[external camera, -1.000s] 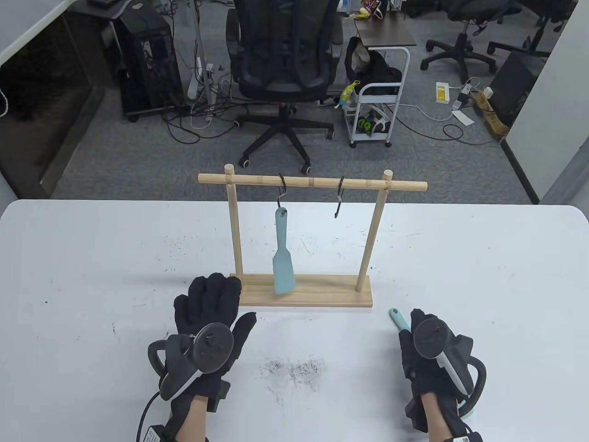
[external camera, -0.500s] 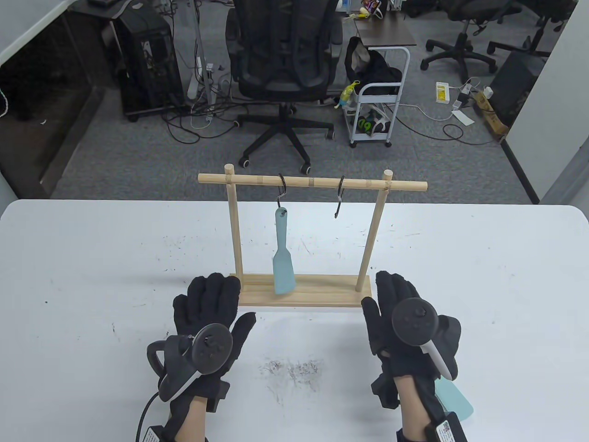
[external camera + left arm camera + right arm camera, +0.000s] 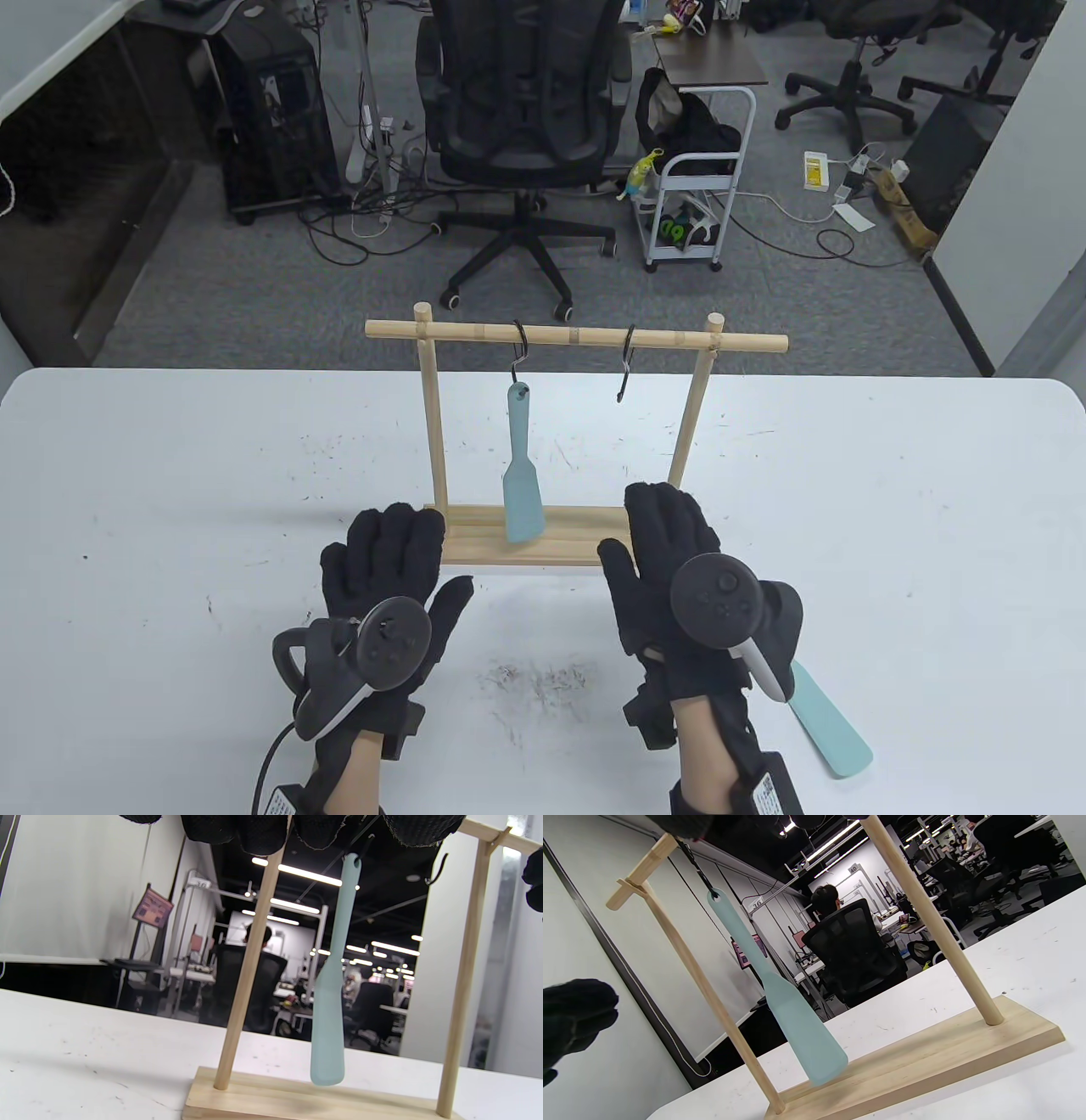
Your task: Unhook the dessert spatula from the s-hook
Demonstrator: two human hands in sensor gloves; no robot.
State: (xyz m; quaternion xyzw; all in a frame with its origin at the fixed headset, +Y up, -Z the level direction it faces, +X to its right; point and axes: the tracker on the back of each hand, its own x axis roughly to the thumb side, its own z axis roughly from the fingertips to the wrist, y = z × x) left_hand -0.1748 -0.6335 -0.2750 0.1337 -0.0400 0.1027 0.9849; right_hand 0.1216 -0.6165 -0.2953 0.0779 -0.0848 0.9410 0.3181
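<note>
Dessert spatula (image 3: 522, 463) hangs on the left s-hook (image 3: 519, 352). Your right hand (image 3: 679, 577) has shifted left, grip spread flat before the rack base (image 3: 543, 552); second spatula (image 3: 827, 722) lies on the counter (image 3: 170, 509). Your left hand (image 3: 386, 586) stays put, fingers spread.

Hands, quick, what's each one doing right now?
Left hand: open, fingers spread, holding nothing.
Right hand: open, holding nothing, near the wooden rack.

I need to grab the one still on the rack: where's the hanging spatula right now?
In the table view, the spatula hangs from the left s-hook, between the rack's posts, above the wooden base.
</note>
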